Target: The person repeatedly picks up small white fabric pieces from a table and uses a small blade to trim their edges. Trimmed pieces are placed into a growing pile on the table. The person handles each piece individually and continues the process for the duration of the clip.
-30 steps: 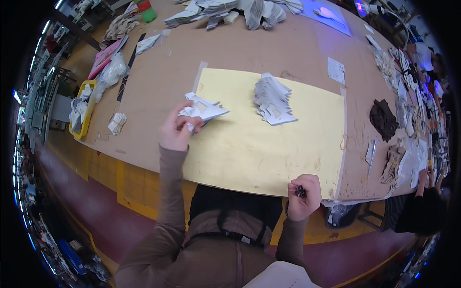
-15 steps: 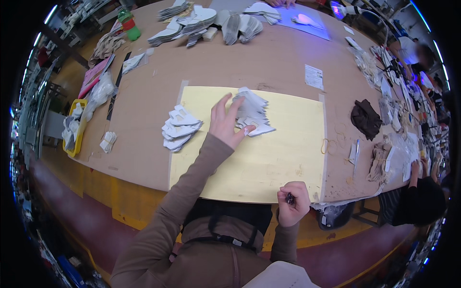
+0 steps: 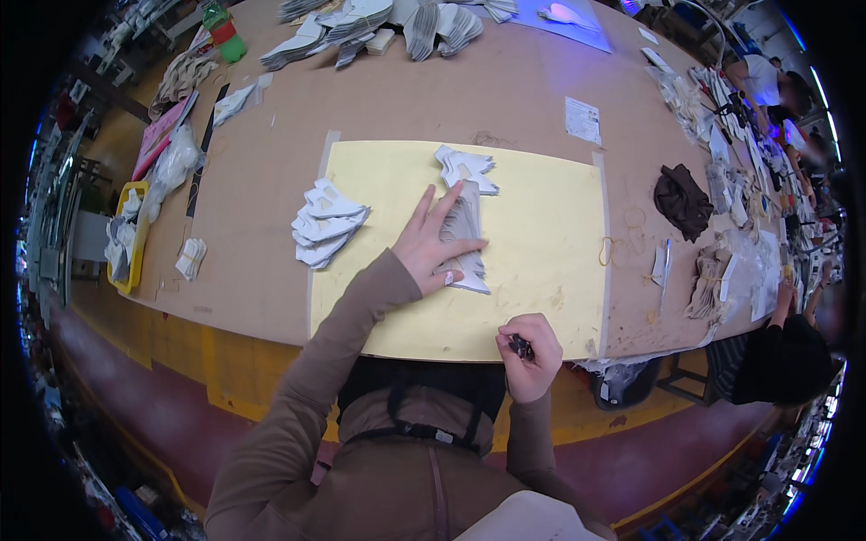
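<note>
My left hand (image 3: 428,245) rests on a fanned stack of thin white-and-grey cut pieces (image 3: 465,225), its fingers spread over the left side and the stack partly hidden beneath. Just beyond the fingertips, a smaller group of the same pieces (image 3: 467,169) sits by the far edge of a yellow sheet (image 3: 541,261). Overlapping white pieces (image 3: 330,222) lie to the left, across the sheet's left edge. Near the sheet's front edge, my right hand (image 3: 534,359) is closed around a small dark object (image 3: 520,346) whose kind I cannot make out.
Stacks of grey-white pieces (image 3: 361,22) lie at the far side, next to a lit blue sheet (image 3: 568,27). At left are a green bottle (image 3: 225,36) and a yellow basket (image 3: 138,243). Dark cloth (image 3: 681,202) and a pen (image 3: 667,261) lie right. Someone in black (image 3: 785,361) works there.
My left hand has moved nearer with part of the pieces, which now lie apart from the group at the sheet's far edge. My right hand has shifted slightly left, still closed.
</note>
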The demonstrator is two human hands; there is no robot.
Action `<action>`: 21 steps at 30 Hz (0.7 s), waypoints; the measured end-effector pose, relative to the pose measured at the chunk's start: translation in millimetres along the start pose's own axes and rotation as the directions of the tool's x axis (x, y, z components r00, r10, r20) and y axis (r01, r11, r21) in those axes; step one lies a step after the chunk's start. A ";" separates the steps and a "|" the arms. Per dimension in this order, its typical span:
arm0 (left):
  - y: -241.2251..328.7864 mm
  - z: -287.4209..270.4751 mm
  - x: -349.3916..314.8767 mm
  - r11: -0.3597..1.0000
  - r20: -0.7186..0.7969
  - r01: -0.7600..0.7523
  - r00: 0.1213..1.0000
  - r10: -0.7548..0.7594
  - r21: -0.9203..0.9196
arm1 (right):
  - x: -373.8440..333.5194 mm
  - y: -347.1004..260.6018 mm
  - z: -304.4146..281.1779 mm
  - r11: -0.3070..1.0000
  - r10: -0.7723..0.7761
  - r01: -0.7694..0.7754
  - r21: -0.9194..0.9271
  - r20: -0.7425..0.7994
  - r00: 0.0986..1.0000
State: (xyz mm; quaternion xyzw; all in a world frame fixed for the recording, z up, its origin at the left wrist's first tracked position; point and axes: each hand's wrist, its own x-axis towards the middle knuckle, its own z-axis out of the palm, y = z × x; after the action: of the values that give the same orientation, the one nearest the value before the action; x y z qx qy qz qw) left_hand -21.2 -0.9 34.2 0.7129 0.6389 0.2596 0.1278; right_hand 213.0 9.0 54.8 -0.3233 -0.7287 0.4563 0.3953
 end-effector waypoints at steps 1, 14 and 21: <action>3.8 2.7 -7.1 0.999 -0.083 0.050 0.995 -0.050 -0.002 | 1.3 -0.3 2.4 1.000 0.001 -0.001 0.010 0.004 1.000; 23.8 36.5 -46.4 0.894 -0.287 0.393 0.850 -0.442 -0.213 | 9.0 -2.9 12.4 1.000 -0.006 0.006 -0.006 0.049 0.999; 20.8 19.0 -46.5 0.830 -0.107 0.463 0.851 -0.514 -0.310 | 7.5 6.2 14.3 0.999 0.002 -0.007 0.049 0.100 0.995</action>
State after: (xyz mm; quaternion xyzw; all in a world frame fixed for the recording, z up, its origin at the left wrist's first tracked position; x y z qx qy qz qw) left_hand 4.2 -46.6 19.4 0.4730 0.7672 0.3688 0.2271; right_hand 197.7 11.7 47.3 -0.2919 -0.7354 0.4904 0.3653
